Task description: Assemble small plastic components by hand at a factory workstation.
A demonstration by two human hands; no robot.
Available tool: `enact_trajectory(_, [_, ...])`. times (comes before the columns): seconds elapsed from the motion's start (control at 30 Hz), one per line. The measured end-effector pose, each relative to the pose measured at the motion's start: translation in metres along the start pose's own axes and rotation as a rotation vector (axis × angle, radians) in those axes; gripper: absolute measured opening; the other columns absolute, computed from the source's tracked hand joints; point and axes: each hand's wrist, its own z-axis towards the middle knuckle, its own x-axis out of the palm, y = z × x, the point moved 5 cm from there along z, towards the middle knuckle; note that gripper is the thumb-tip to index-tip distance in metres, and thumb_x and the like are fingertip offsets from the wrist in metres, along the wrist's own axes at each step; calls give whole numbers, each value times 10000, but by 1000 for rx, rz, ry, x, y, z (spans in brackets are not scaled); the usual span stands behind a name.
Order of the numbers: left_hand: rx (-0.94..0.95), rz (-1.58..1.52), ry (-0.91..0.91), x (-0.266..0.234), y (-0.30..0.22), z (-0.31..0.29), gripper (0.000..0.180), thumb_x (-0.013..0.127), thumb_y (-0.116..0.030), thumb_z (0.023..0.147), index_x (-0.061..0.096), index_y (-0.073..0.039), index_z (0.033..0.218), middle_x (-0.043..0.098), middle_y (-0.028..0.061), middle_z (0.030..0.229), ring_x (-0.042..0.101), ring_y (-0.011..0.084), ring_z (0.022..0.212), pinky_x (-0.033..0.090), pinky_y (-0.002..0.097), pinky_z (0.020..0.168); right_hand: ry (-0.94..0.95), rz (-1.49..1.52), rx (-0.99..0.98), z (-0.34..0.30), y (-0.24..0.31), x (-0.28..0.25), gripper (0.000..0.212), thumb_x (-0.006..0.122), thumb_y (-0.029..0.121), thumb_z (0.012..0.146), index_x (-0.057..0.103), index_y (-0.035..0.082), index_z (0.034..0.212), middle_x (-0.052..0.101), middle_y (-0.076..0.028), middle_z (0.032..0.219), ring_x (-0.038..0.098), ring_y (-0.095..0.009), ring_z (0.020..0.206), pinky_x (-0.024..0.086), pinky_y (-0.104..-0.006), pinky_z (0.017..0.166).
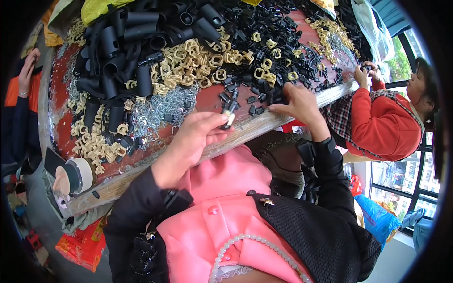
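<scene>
My left hand [196, 137] is just above the near edge of the table, thumb and fingers pinched on a small beige-and-black plastic buckle piece [229, 120]. My right hand [302, 104] reaches over the wooden edge toward small black plastic parts [257, 109]. Its thumb and forefinger are apart, with dark parts below and between them; its other fingertips are partly hidden. Between my hands, several small black clips [230, 96] lie on the red tabletop [210, 100]. Beyond them is a heap of beige ring-shaped pieces [181, 61].
Large black tubes [141, 26] are piled at the far left. Small silver metal pieces [160, 111] lie nearer. A round beige-and-black roll [80, 174] stands at the left corner. A wooden rail [245, 129] edges the table. A co-worker in red [387, 120] handles something dark at right.
</scene>
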Motion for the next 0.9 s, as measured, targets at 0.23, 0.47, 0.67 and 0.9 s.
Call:
enact_trajectory(0.23, [-152, -20, 62, 29, 14, 66, 185, 577, -190, 759, 590, -27, 846, 598, 48, 821, 574, 142, 770, 435, 243, 728, -224, 392, -161, 25, 48, 20, 301, 633, 288, 702, 479, 50, 805, 520, -139, 635, 528, -311, 580, 392, -355, 509])
enact_trajectory(0.47, [127, -140, 71, 28, -2, 75, 167, 600, -183, 743, 589, -50, 844, 603, 38, 835, 575, 145, 806, 414, 271, 774, -258, 746, -85, 47, 35, 6, 204, 600, 160, 709, 481, 41, 824, 514, -119, 622, 522, -277, 567, 390, -336, 502])
enact_trajectory(0.67, [78, -215, -41, 7, -9, 40, 194, 608, -209, 739, 586, -60, 861, 602, 33, 849, 569, 137, 830, 399, 264, 782, -169, 688, -145, 29, 34, -15, 186, 595, 130, 703, 474, 33, 803, 503, -108, 620, 518, -263, 563, 390, -329, 502])
enact_trajectory(0.9, [-28, -223, -135, 1, 5, 36, 205, 610, -222, 736, 584, -69, 871, 602, 31, 851, 567, 134, 834, 372, 275, 805, 37, 433, -248, 17, 42, 11, 205, 599, 128, 704, 437, 28, 778, 495, -114, 673, 513, -305, 618, 393, -362, 527])
